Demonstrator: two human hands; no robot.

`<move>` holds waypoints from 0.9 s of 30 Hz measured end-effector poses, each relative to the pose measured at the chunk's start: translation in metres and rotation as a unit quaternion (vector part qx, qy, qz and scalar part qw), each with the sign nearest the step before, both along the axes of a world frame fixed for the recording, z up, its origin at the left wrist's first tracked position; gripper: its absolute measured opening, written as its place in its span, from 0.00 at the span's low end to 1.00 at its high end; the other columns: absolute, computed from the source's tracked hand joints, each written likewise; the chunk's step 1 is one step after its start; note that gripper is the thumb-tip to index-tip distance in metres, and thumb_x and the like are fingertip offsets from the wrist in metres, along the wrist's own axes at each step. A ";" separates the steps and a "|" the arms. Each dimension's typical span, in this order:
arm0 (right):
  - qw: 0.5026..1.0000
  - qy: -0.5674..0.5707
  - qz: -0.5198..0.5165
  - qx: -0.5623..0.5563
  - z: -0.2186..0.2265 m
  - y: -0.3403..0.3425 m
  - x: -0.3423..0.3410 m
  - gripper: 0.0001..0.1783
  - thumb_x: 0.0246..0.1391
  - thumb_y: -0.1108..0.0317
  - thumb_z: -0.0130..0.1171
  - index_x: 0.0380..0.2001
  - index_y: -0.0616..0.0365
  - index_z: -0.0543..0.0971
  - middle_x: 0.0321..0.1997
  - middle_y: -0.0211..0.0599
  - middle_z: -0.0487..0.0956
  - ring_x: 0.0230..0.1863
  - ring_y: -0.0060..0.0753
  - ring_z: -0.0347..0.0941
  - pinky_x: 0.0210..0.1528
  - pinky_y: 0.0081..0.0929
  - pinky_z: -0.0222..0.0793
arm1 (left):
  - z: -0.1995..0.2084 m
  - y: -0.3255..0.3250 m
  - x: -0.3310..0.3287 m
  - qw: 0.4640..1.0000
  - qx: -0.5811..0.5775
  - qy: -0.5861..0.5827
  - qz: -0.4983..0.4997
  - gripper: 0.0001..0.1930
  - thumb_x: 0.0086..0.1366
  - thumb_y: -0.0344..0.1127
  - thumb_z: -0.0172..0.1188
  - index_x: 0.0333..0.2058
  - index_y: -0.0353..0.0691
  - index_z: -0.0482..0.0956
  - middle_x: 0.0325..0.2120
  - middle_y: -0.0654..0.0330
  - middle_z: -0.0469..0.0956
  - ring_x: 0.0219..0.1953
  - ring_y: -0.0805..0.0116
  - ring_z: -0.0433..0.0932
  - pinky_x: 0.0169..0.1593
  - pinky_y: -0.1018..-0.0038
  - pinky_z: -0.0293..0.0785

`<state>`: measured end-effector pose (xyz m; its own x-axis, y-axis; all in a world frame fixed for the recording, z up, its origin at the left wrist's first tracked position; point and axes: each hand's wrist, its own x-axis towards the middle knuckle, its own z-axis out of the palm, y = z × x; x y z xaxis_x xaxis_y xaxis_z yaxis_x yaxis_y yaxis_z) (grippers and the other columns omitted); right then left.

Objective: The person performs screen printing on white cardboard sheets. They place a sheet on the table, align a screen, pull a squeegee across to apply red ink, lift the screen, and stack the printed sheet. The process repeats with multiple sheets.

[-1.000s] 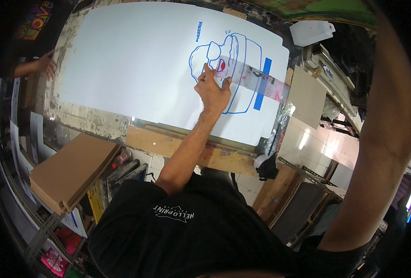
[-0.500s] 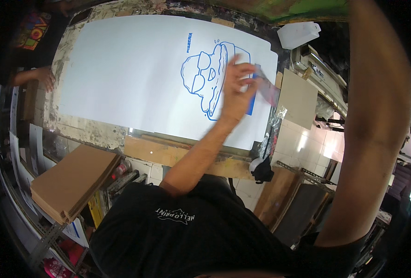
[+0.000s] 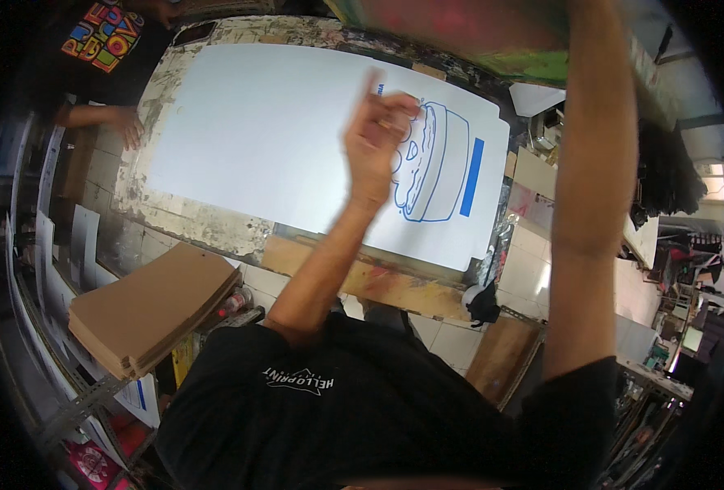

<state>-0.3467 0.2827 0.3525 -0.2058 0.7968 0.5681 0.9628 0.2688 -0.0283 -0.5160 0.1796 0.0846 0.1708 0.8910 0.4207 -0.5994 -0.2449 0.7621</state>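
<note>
A large white sheet (image 3: 272, 139) lies flat on the worktable, printed in blue with a cartoon figure and a solid bar at its right end. My left hand (image 3: 376, 135) hovers over the printed figure, covering part of it. Motion smears it, but its index finger stretches out apart from the others and nothing shows in its grasp. My right arm (image 3: 595, 204) reaches up to the top edge, where its hand is cut off. Near that arm a raised green and reddish panel (image 3: 460, 33) hangs beyond the sheet, blurred.
Another person's hand (image 3: 125, 126) rests by the sheet's left end. A stack of brown cardboard (image 3: 158, 302) stands at lower left on a metal rack (image 3: 80, 412). The worktable's stained edge (image 3: 362, 282) runs before me. A white plastic container (image 3: 537, 98) sits at far right.
My left hand has moved left across the print, away from a pinkish translucent piece it was at. The view has shifted, and the panel at the top shows more.
</note>
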 end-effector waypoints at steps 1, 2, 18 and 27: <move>0.993 0.013 -0.011 -0.115 -0.003 -0.017 -0.025 0.23 0.64 0.53 0.45 0.31 0.61 0.80 0.19 0.37 0.72 0.27 0.36 0.70 0.38 0.39 0.69 | 0.005 0.016 -0.030 0.999 -0.016 0.000 0.040 0.33 0.72 0.43 0.52 0.69 0.36 0.52 0.44 0.51 0.77 0.44 0.62 0.79 0.48 0.71 0.74; 0.973 0.022 -0.022 -0.231 -0.006 -0.037 -0.049 0.22 0.63 0.55 0.45 0.31 0.61 0.81 0.18 0.36 0.73 0.23 0.35 0.70 0.32 0.38 0.69 | 0.012 0.027 -0.061 0.997 -0.017 0.011 0.079 0.36 0.71 0.45 0.53 0.69 0.36 0.48 0.47 0.50 0.75 0.46 0.60 0.78 0.49 0.70 0.75; 0.931 0.208 -0.035 -0.299 -0.339 -0.191 -0.116 0.22 0.50 0.65 0.63 0.52 0.43 0.80 0.33 0.47 0.82 0.32 0.52 0.78 0.33 0.44 0.71 | -0.175 -0.044 -0.225 0.870 0.059 0.461 0.166 0.49 0.30 0.31 0.80 0.58 0.38 0.72 0.59 0.51 0.69 0.58 0.52 0.68 0.60 0.59 0.66; 0.932 0.084 -0.165 -0.311 -0.403 -0.193 -0.127 0.46 0.31 0.69 0.69 0.61 0.45 0.69 0.46 0.36 0.70 0.54 0.43 0.65 0.54 0.58 0.54 | -0.205 -0.048 -0.232 0.779 0.090 0.581 0.218 0.36 0.36 0.45 0.72 0.49 0.37 0.79 0.64 0.50 0.62 0.62 0.45 0.59 0.63 0.51 0.50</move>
<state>-0.4738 0.0900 -0.0501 0.1599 0.9868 -0.0238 0.9580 -0.1609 -0.2373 -0.7485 0.1312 -0.1205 0.2275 0.9156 0.3317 0.6396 -0.3973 0.6581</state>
